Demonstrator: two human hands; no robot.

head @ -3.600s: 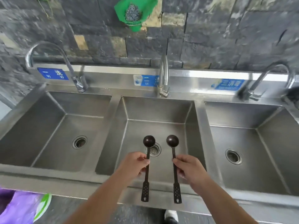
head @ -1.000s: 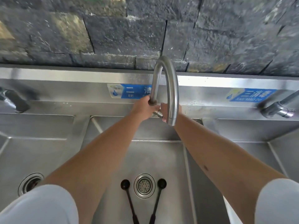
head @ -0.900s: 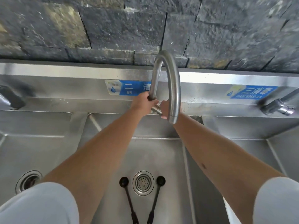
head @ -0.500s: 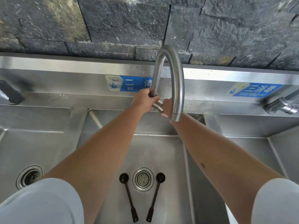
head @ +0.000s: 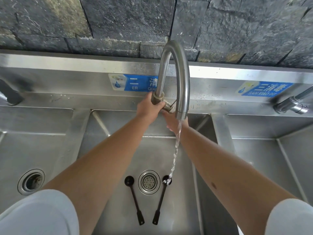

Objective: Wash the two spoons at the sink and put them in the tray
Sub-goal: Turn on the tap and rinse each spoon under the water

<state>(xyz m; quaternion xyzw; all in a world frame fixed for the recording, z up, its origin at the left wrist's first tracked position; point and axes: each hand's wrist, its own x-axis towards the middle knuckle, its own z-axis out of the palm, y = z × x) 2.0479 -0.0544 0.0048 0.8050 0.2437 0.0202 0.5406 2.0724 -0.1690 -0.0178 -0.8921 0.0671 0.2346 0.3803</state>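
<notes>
Two black long-handled spoons lie on the floor of the middle sink basin [head: 153, 150], one on each side of the drain [head: 149, 182]. The left spoon [head: 134, 199] is dry-looking. A thin stream of water from the curved faucet [head: 182, 78] falls onto the bowl of the right spoon [head: 160, 199]. My left hand [head: 148, 107] grips the faucet's base. My right hand [head: 170, 120] is just below the valve, partly hidden behind the spout, so its fingers are unclear. No tray is in view.
A left basin [head: 42, 150] with its own drain and a right basin [head: 262, 158] flank the middle one. Another tap [head: 293, 104] stands at the right rear. A dark stone wall rises behind the steel backsplash with blue labels.
The spoons, once held over the basin, now lie by the drain. Both hands reached the faucet, and in the last half second water started running.
</notes>
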